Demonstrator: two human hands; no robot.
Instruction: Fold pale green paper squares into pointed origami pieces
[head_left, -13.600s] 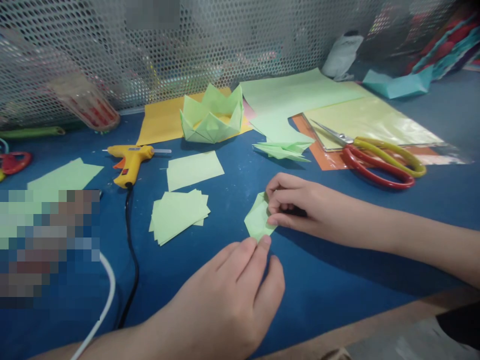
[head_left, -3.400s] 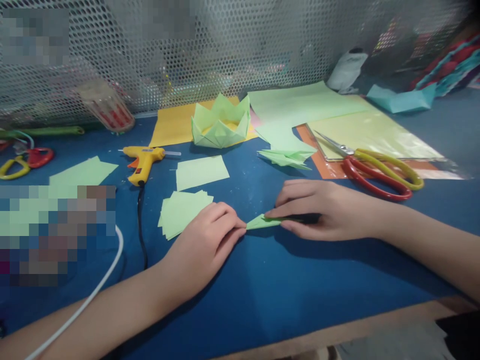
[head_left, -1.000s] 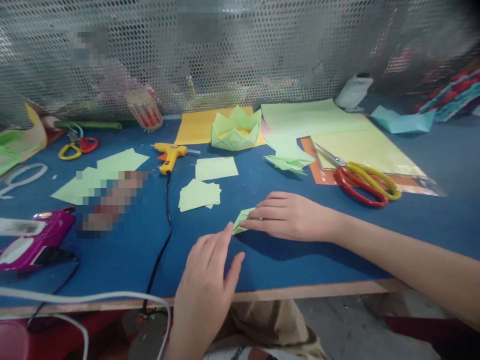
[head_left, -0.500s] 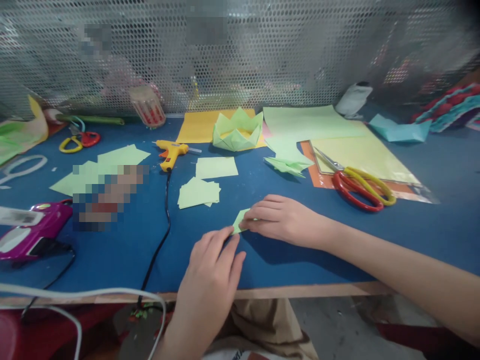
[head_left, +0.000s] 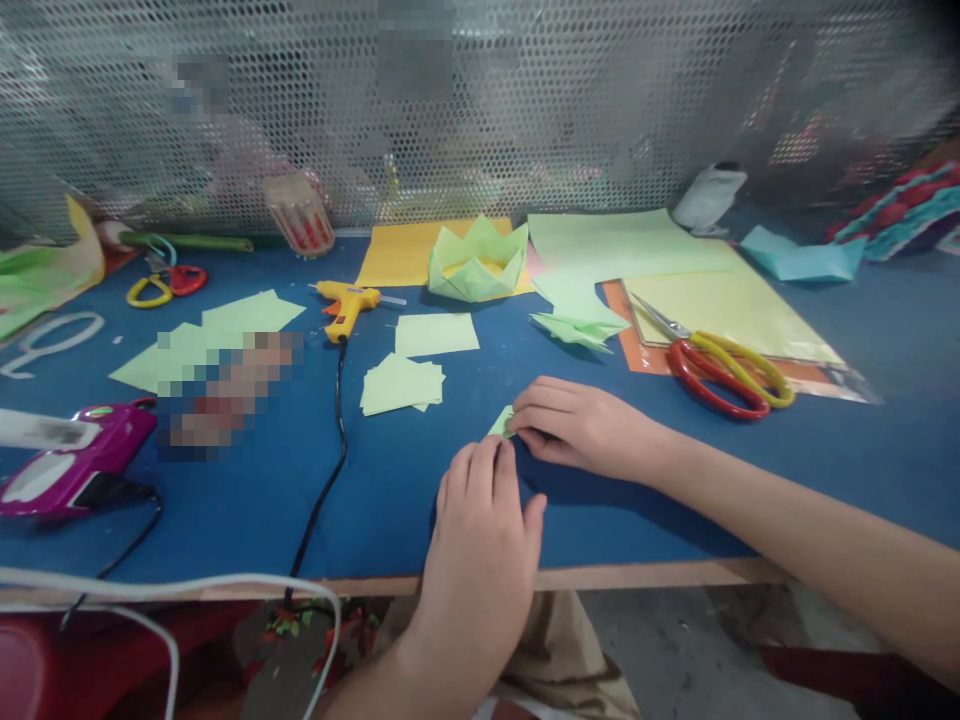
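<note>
A small folded piece of light green paper [head_left: 500, 422] lies on the blue tabletop, mostly covered by my fingers. My right hand [head_left: 589, 425] comes in from the right, its bent fingertips closed on the paper's right side. My left hand [head_left: 484, 525] lies flat with fingers stretched forward, the fingertips touching the paper's near edge and the thumb held apart. Beyond them are a stack of green paper squares [head_left: 403, 385] and a single green sheet [head_left: 436, 334].
A yellow glue gun [head_left: 346, 308] trails a black cord. Red-and-yellow scissors [head_left: 724, 375] rest on pale sheets at the right. A folded green paper bowl [head_left: 478, 265] stands at the back, before a perforated metal screen [head_left: 480, 130]. A purple device [head_left: 82, 470] lies left.
My left hand has moved right and slightly forward, its fingers now pointing straight ahead. The right hand and the paper have shifted a little right and away from me.
</note>
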